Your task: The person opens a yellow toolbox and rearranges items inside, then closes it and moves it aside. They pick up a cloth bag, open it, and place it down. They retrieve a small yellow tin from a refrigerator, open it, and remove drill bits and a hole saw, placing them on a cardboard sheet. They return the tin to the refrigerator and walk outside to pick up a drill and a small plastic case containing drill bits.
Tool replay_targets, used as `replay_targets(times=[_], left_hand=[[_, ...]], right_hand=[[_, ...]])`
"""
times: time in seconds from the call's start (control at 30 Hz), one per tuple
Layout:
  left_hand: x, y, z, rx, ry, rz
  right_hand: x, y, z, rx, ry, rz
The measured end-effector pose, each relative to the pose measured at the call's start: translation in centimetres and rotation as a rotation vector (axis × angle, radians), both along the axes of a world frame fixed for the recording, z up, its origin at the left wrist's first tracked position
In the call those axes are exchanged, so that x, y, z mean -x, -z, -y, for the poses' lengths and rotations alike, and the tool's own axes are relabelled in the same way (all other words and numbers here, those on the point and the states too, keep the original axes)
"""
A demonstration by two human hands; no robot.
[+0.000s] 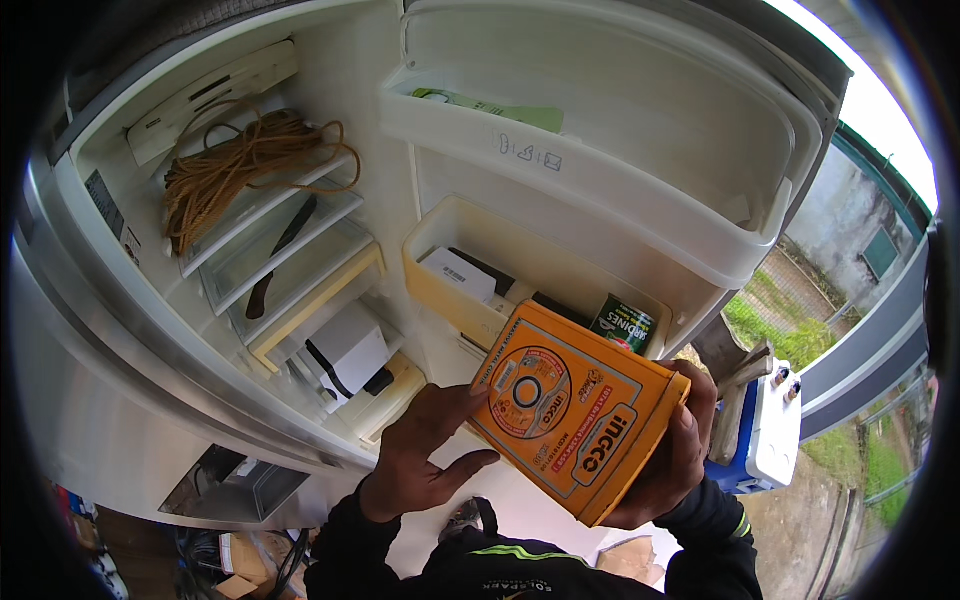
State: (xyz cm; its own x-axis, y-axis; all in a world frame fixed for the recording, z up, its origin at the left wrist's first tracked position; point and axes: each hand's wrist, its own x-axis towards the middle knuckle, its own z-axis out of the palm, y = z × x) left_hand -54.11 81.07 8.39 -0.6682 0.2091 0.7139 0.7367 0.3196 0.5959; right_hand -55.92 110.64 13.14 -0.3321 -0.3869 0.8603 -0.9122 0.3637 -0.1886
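An orange cardboard box (575, 400), printed with a round disc picture, is tilted in front of the open fridge. My right hand (685, 445) is wrapped round its right end and bears it, with the thumb on the near edge. At the box's left side is my left hand (425, 450), its fingers stretched out and a fingertip against the edge. The left thumb stands apart from the box. Behind the box is the lower door bin (425, 285), holding a white box (460, 272) and a green tin (622, 322); the orange box hides part of the bin.
A coiled brown rope (250, 165) and a dark long-handled tool (283, 255) lie on the fridge shelves. Below them is a white and black box (350, 350). The upper door bin (600, 175) holds a green packet (495, 108). A blue and white cooler (765, 430) stands at the right.
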Motion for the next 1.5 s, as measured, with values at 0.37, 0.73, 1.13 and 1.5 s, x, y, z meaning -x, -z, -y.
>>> replay_targets(times=[0.37, 0.73, 1.13, 1.5], left_hand=[[12.1, -1.4, 3.0, -0.037, -0.119, -0.118], [17.2, -1.3, 3.4, 0.24, -0.093, -0.14], [16.9, -0.7, 4.1, 0.088, -0.068, -0.06], [11.1, 7.9, 2.6, -0.57, -0.16, 0.182]], right_hand=[[7.9, -1.5, 6.2, 0.068, 0.175, -0.19], [9.4, -6.3, 7.7, -0.335, 0.488, 0.114], [14.6, -5.3, 9.4, -0.379, 0.351, 0.564], [2.2, -2.1, -0.6, 0.214, 0.529, -0.42]])
